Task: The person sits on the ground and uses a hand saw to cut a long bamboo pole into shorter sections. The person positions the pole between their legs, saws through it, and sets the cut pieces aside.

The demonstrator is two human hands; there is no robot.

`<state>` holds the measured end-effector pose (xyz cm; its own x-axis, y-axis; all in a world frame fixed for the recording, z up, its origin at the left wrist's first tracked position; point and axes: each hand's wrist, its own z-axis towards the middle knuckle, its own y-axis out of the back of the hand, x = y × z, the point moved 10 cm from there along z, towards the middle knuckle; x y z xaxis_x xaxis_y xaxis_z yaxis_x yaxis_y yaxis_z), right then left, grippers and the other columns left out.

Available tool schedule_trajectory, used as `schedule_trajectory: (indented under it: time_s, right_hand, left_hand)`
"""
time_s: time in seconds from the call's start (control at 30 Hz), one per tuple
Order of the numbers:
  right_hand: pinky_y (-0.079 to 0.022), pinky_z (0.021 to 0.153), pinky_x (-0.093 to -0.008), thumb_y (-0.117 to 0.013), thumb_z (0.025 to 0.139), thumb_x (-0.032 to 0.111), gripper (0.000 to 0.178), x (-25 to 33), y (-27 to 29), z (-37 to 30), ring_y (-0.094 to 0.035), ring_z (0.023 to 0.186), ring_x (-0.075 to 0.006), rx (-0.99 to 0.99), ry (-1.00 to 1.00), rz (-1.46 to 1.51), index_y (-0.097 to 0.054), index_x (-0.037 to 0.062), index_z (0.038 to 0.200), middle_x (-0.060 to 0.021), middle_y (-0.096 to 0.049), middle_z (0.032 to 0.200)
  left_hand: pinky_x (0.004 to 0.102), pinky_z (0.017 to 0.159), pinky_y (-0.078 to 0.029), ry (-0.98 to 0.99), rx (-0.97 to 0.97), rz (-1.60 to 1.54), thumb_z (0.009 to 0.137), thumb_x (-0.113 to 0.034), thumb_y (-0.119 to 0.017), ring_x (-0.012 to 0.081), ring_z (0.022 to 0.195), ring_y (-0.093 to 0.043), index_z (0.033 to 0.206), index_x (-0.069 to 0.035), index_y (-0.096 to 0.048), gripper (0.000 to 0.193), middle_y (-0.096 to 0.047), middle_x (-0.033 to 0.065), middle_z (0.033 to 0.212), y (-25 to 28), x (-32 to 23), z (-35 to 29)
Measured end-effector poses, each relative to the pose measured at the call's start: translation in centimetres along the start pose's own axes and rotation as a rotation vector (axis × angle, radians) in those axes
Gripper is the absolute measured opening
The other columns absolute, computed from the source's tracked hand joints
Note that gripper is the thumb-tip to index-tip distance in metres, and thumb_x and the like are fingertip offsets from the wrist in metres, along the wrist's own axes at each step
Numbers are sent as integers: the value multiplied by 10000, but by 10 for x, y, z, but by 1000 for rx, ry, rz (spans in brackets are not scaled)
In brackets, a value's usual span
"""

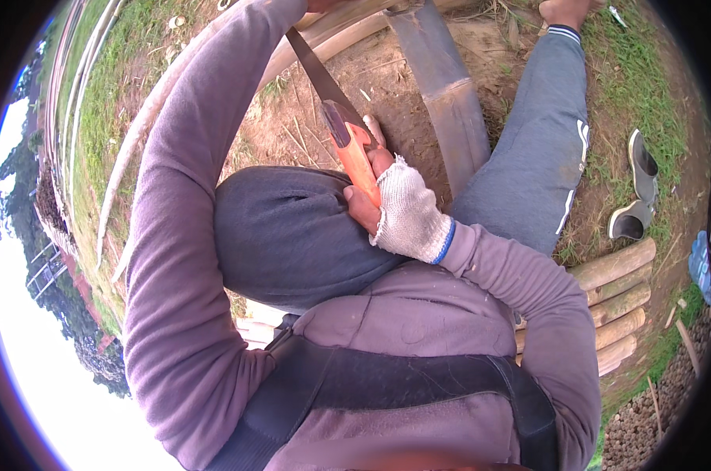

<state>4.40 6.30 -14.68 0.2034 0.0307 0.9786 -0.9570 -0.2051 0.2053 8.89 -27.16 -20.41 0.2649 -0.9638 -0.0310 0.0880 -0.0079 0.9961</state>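
Observation:
My right hand (pixel 409 212), in a white knit fingerless glove with a blue cuff edge, is closed around the orange handle (pixel 359 166) of a handsaw. The saw's dark blade (pixel 312 69) slants up and left toward a pale bamboo pole (pixel 354 30), and its far end passes out of sight by my left sleeve. Only a sliver of my left hand (pixel 321 5) shows at the top edge, close to the pole. Its fingers are cut off from view. My bent left knee, in dark trousers, lies just left of the saw handle.
A thick, dark bamboo length (pixel 450 90) runs down beside my outstretched right leg. Two sandals (pixel 644 166) lie on the grass at right. Below them is a row of bamboo poles (pixel 616 302), with a blue plastic item (pixel 702 267) near the rim. Long poles (pixel 147 118) curve along the left.

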Motion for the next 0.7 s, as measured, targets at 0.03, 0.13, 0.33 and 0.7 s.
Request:
schedule_trajectory:
  time_s: [0.03, 0.13, 0.33, 0.7]
  right_hand:
    - [-424, 1120, -538, -736, 904, 237, 550, -2, -1, 0, -582, 1215, -564, -11, -22, 44, -555, -115, 1286, -416, -603, 1202]
    - [-363, 1214, -558, -732, 900, 248, 478, -7, -3, 19, -605, 1167, -571, -34, -56, 14, -592, -112, 1181, -412, -619, 1118]
    - [-530, 739, -505, -694, 939, 189, 383, -3, -10, 38, -679, 833, -439, -45, 32, -104, -567, -62, 1198, -270, -649, 905]
    - [-518, 701, -498, -684, 951, 207, 340, -10, -14, 67, -654, 782, -427, -98, -4, -78, -586, -40, 1164, -252, -638, 872]
  left_hand:
    - [444, 821, -551, -20, -5, 30, 1000, -253, -670, 297, 911, -661, 1067, -97, -664, 171, -669, 102, 1027, -2, -3, -2]
    - [496, 869, -541, 39, 104, 14, 952, -300, -695, 350, 974, -656, 1086, -81, -675, 257, -679, 147, 1074, -5, 1, 6]
    - [558, 936, -524, 134, 66, 23, 898, -357, -733, 419, 1034, -659, 1077, -77, -717, 332, -697, 219, 1114, -1, 3, -5]
    - [531, 862, -573, 201, -8, -1, 890, -401, -731, 435, 935, -712, 1202, -119, -764, 421, -746, 231, 1036, 14, 2, -4]
